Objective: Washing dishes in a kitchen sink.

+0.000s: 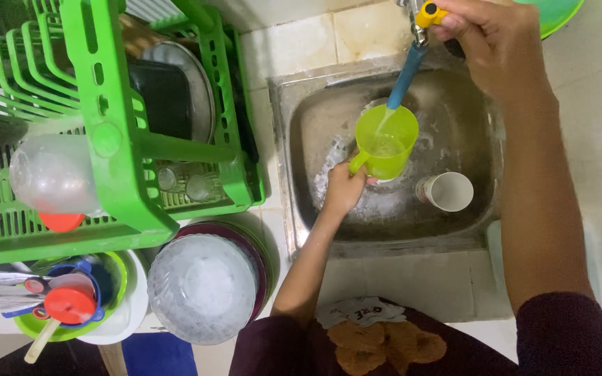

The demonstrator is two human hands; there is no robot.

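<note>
The left hand (343,189) is closed around the handle of a lime-green plastic mug (385,142) and holds it upright over the steel sink (301,139), directly under the blue spout (406,76) of the tap. Water runs from the spout into the mug, which is already partly full. The right hand (490,43) is closed on the yellow tap handle (430,13) at the top of the view.

The mug looks light and stiff, with thin walls that can bend a little under pressure. It becomes heavier as the water rises, and its wet surface is probably slippery (there seems to be foam in the sink too). In my judgement the handle is the best place to hold it, with the fingers wrapped fully around, because a grip on the smooth body could slide.

A white cup (449,191) lies on its side in the sink, just beside the mug. To the left stands a green dish rack (116,132) with a clear plastic bottle (53,174) lying in it. Below the rack, an upturned glass bowl (202,287) rests on a stack of plates, and near it is a bowl with utensils (71,303).
</note>
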